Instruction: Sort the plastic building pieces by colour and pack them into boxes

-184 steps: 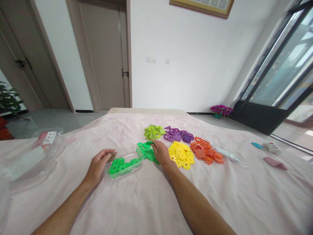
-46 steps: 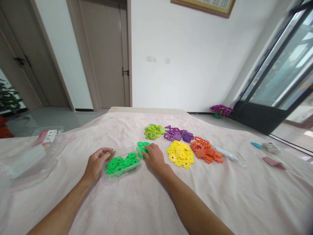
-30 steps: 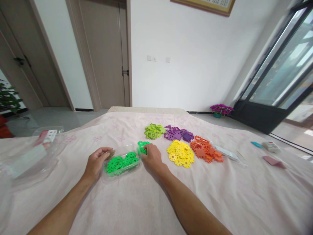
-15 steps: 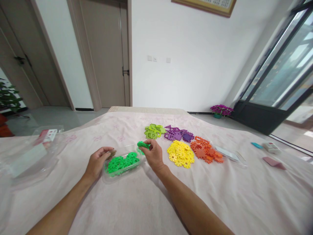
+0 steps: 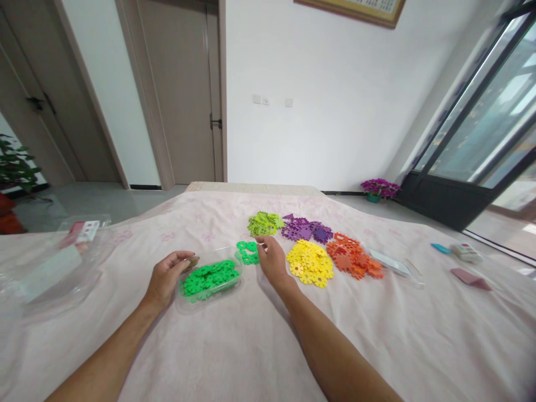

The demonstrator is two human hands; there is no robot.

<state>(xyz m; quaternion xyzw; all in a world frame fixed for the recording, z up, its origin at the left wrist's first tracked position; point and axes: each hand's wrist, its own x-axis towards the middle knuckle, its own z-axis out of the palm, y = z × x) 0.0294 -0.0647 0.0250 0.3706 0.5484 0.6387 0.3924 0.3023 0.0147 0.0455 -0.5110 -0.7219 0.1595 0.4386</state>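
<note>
My left hand grips the left end of a clear plastic box, its fingers closed over the rim. Green flower-shaped plastic discs lie heaped inside that box. Just beyond its right end, a few loose green discs rest on the cloth. My right hand is at the right side of these loose discs, fingers curved and a little apart, with no disc visibly held; part of its fingertips is hidden. To its right sits a pile of yellow discs.
Farther back are lime-green pieces and purple pieces. Orange pieces lie right of the yellow pile, beside a clear plastic package. Clear packaging lies at the left. A pink cloth is on the right.
My right hand has let go of the green discs it held over the box's right end and moved slightly right, to the loose green discs. My left hand stays on the box.
</note>
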